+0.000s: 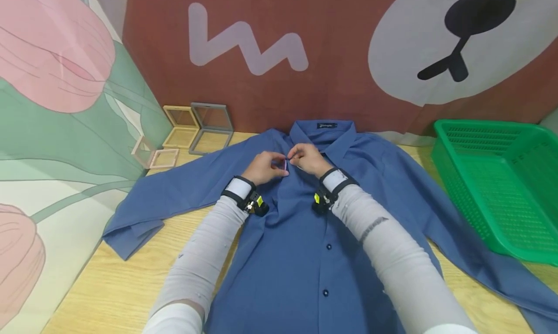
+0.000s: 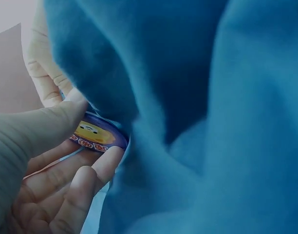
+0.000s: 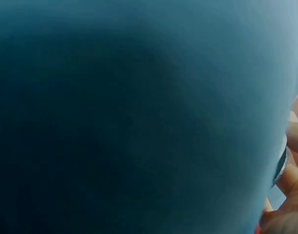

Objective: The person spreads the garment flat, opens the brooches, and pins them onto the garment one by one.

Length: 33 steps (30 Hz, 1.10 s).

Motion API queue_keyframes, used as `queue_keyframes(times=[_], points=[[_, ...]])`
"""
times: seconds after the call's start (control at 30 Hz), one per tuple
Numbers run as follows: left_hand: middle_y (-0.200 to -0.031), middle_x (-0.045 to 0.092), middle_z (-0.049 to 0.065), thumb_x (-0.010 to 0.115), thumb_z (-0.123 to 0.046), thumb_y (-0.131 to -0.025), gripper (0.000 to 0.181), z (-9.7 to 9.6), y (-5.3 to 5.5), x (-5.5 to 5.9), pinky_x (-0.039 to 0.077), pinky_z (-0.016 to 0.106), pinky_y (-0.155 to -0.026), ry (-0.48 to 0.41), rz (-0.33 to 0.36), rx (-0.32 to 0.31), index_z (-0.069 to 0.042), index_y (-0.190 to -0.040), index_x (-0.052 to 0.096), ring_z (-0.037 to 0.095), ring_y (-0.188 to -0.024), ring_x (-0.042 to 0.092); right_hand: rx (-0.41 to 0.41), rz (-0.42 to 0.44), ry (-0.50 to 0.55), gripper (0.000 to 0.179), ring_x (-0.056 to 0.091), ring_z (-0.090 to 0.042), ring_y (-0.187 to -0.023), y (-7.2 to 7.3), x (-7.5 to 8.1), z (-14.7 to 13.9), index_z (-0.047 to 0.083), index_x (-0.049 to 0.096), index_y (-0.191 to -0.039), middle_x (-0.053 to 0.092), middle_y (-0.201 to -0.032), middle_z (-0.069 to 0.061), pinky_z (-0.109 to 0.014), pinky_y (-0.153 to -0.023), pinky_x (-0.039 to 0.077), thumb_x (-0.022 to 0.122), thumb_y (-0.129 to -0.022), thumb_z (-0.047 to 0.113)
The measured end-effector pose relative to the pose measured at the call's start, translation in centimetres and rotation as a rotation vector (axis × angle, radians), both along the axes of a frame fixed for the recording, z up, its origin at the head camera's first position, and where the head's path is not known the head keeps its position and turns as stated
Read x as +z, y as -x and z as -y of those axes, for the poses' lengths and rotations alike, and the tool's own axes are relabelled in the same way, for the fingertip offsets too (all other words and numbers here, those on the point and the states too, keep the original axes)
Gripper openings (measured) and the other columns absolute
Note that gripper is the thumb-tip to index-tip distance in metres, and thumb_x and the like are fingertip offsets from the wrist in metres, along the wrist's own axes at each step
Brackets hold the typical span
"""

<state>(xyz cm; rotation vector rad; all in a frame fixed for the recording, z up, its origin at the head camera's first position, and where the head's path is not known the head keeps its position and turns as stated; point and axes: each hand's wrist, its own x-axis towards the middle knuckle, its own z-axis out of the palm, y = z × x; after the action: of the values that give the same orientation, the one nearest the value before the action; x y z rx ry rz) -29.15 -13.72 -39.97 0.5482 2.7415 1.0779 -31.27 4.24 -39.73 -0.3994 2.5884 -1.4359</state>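
A blue button-up shirt (image 1: 287,256) lies spread front up, its collar at the far side. My left hand (image 1: 266,167) pinches a round badge (image 2: 96,131) with a purple rim and a yellow cartoon figure, held against a raised fold of the shirt's chest. Thumb on one side and fingers on the other, it grips the badge near its edge. Beside it my right hand (image 1: 307,159) pinches the shirt cloth at the badge's upper edge, fingertips close to the left ones. Blue cloth (image 3: 139,117) fills most of the right wrist view and hides the badge's back.
Small frame-like cases, one yellow (image 1: 180,136), one grey (image 1: 212,150) and one pale pink (image 1: 164,158), stand opened at the back left. To the right is a green plastic basket (image 1: 471,203). A brown printed backdrop (image 1: 331,72) rises behind the wooden table (image 1: 96,285).
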Motion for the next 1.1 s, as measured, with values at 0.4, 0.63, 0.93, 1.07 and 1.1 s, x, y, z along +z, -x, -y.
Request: queue_keyframes(times=[0.4,0.63,0.93,1.07,1.1], points=[[-0.127,0.068,0.014,0.077,-0.023,-0.088,0.052,0.4,0.2,-0.7,0.057,0.037,-0.085,-0.042,-0.001,0.016,-0.005,-0.134,0.061,0.028,-0.100,0.070,0.101,0.022,-0.033,0.024,0.063,-0.031,-0.105,-1.1,-0.2,-0.6,-0.006,0.069,-0.117,0.068,-0.113,-0.024,-0.031,-0.086,0.049,0.063,-0.095,0.002],[-0.128,0.068,0.014,0.076,-0.024,-0.089,0.052,0.4,0.0,-0.8,0.057,0.037,-0.085,-0.056,0.009,0.024,-0.005,-0.135,0.060,0.027,-0.101,0.070,0.089,0.011,-0.100,0.022,0.065,-0.028,-0.099,-1.0,-0.6,-0.2,-0.005,0.070,-0.113,0.070,-0.106,-0.021,-0.029,-0.083,0.049,0.067,-0.093,0.003],[-0.132,0.065,0.013,0.075,-0.023,-0.090,0.051,0.5,-0.3,-0.7,0.057,0.034,-0.082,-0.068,0.008,0.028,-0.005,-0.136,0.060,0.025,-0.101,0.070,0.070,-0.016,-0.143,0.020,0.065,-0.031,-0.100,-1.0,-0.8,0.2,-0.003,0.070,-0.112,0.070,-0.106,-0.020,-0.038,-0.088,0.051,0.066,-0.093,0.004],[-0.132,0.065,0.013,0.074,-0.022,-0.091,0.051,0.5,-0.5,-0.7,0.057,0.034,-0.082,-0.086,0.008,0.035,-0.005,-0.136,0.059,0.025,-0.101,0.070,0.068,-0.041,-0.153,0.019,0.064,-0.032,-0.103,-1.0,-0.9,0.3,-0.004,0.071,-0.110,0.071,-0.105,-0.021,-0.046,-0.110,0.038,0.066,-0.093,0.003],[-0.131,0.066,0.013,0.074,-0.022,-0.091,0.051,0.5,-0.5,-0.7,0.057,0.034,-0.083,-0.090,0.006,0.037,-0.005,-0.137,0.059,0.025,-0.101,0.070,0.068,-0.048,-0.158,0.019,0.064,-0.033,-0.103,-0.9,-0.9,0.3,-0.004,0.071,-0.109,0.071,-0.105,-0.021,-0.047,-0.113,0.035,0.066,-0.092,0.003]])
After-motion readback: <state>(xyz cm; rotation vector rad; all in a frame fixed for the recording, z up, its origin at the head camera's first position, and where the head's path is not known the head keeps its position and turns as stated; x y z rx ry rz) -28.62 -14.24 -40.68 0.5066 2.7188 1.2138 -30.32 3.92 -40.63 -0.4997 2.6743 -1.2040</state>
